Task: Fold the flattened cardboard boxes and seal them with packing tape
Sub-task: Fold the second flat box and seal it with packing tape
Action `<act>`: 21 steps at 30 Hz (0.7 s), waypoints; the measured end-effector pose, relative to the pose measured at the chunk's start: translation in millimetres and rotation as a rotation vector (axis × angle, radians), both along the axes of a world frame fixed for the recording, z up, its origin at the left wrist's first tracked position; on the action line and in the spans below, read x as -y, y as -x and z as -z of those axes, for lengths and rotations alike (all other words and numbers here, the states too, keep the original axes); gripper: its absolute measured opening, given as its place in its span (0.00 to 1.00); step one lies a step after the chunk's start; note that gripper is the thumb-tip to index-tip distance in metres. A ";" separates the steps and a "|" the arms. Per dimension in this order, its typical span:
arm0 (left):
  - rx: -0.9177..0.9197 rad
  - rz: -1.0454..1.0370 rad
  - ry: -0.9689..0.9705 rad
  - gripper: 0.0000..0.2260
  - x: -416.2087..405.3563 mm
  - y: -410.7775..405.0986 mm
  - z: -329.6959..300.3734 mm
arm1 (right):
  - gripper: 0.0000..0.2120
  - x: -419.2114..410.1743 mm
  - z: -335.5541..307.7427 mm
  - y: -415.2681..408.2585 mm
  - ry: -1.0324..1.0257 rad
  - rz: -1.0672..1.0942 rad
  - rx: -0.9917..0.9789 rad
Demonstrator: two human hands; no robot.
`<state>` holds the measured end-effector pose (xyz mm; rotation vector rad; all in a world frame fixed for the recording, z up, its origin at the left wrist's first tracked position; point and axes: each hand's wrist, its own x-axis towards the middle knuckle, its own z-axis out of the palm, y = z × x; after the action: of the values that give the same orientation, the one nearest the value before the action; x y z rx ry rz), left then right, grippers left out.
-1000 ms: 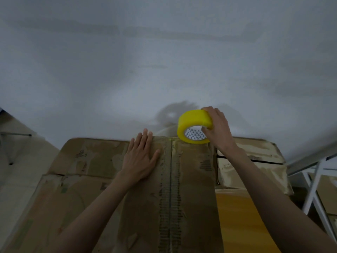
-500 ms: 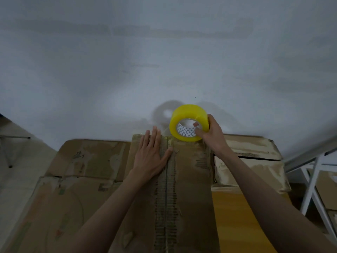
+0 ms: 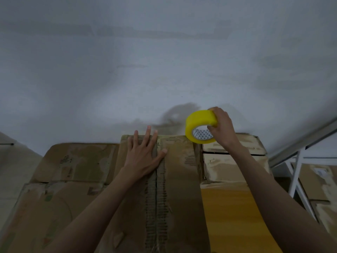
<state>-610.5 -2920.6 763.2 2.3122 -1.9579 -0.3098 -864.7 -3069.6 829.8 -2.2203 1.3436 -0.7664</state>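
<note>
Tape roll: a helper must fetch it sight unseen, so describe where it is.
Find the tall box in the middle, against the grey wall. Over its far right corner the right hand grips the tape roll. It is the only bright yellow ring among brown cardboard, with a white patterned core.

Dim grey wall [image 3: 164,61]; white metal frame [image 3: 296,172] right.

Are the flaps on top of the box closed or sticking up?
Closed. The flaps of the box lie flat, meeting along the middle seam, with the left hand pressing them down.
</note>
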 end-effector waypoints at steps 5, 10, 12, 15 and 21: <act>0.014 -0.013 0.010 0.43 10.3 25.2 -7.0 | 0.24 8.7 0.4 3.9 -0.033 0.032 -0.011; -0.076 -0.068 0.020 0.52 26.4 69.0 -8.0 | 0.23 3.9 0.1 4.5 0.001 -0.025 0.043; -0.087 -0.104 0.021 0.57 26.8 75.8 -6.1 | 0.23 2.5 0.6 4.3 0.018 -0.033 0.042; -0.073 -0.114 0.026 0.60 21.7 74.5 -1.5 | 0.24 -1.5 0.5 2.2 0.028 -0.048 0.031; -0.009 -0.077 0.081 0.56 -2.7 72.2 9.6 | 0.28 -17.3 4.1 8.3 0.039 -0.101 0.029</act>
<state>-682.7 -2917.9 753.7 2.3241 -1.8356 -0.2288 -872.9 -3052.3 825.7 -2.2787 1.2026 -0.7914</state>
